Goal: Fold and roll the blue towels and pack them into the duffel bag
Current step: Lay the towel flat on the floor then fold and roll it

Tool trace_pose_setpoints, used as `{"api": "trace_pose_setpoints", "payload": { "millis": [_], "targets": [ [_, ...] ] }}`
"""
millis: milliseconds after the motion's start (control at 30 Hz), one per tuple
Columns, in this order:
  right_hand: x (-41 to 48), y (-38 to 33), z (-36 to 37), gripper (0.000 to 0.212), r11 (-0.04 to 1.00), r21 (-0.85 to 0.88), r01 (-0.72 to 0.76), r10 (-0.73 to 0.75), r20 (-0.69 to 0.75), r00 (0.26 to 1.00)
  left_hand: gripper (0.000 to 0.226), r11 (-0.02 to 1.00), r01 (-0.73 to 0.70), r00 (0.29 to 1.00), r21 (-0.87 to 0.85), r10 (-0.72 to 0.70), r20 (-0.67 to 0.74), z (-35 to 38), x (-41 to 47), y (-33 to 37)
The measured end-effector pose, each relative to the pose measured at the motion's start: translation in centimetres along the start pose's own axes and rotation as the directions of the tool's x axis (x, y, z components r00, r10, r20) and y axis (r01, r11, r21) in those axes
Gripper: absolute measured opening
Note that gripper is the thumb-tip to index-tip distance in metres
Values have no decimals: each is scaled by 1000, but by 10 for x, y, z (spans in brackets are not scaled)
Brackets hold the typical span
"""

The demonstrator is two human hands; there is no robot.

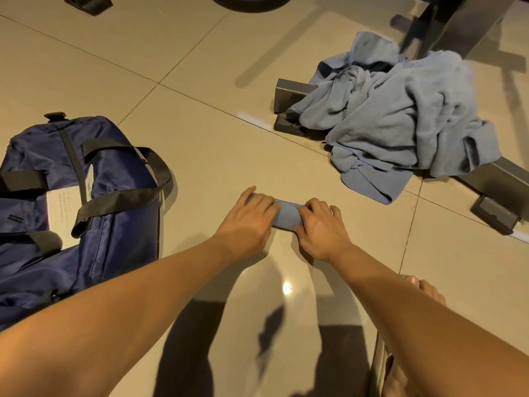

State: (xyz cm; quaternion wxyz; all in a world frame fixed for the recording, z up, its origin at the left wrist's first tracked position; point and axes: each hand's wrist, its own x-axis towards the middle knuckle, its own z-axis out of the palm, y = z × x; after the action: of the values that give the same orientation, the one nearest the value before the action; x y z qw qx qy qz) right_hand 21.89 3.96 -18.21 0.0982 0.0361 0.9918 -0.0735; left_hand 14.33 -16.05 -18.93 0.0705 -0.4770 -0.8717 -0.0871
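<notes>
Hands meet at the centre of the frame over one rolled blue towel (287, 214), a tight little bundle lying on the beige tiled floor (200, 116). At its left end the left hand (248, 217) lies over the roll, its fingers bent down around the cloth; at the other end the right hand (322, 224) grips it, fingers curled and knuckles raised, a ring showing on one finger. Only the short middle stretch of the roll shows between them.

At the left edge of the frame lies the navy duffel bag (71, 202), flat on the floor with its black straps across the top and a white label showing — well apart from the roll. In the upper right, a loose pile of blue towels (400, 116) is heaped over a grey metal furniture base (289, 94). Bare toes (426, 287) show at the lower right.
</notes>
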Motion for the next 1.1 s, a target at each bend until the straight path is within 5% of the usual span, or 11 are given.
{"api": "trace_pose_setpoints", "payload": {
  "millis": [100,267,433,533,633,800,967,1100],
  "targets": [
    [2,-5,-7,40,995,-89,47,-51,-49,997,41,996,-4,999,-94,-1,-45,14,-4,-1],
    [4,-5,2,32,996,-58,67,-76,-167,983,36,965,160,984,-209,-139,112,10,16,-9],
    [21,8,-2,24,994,104,40,-38,-19,999,49,971,124,976,-204,-83,200,8,20,-19],
    [25,5,-9,33,998,-18,53,-53,26,998,50,971,118,981,-208,-82,175,13,18,-19],
    [17,0,-7,38,988,-126,86,-102,-130,986,41,967,130,982,-220,-96,162,14,23,-17],
    [17,1,7,25,989,130,65,-36,-209,977,45,978,112,975,-173,-74,208,9,29,-25],
    [28,8,5,24,967,247,62,-32,-124,992,56,989,76,995,-127,-83,-53,19,11,-17],
    [37,14,-4,29,955,292,58,-57,-14,998,53,966,191,980,-173,-179,84,13,18,-13]
  ]
}}
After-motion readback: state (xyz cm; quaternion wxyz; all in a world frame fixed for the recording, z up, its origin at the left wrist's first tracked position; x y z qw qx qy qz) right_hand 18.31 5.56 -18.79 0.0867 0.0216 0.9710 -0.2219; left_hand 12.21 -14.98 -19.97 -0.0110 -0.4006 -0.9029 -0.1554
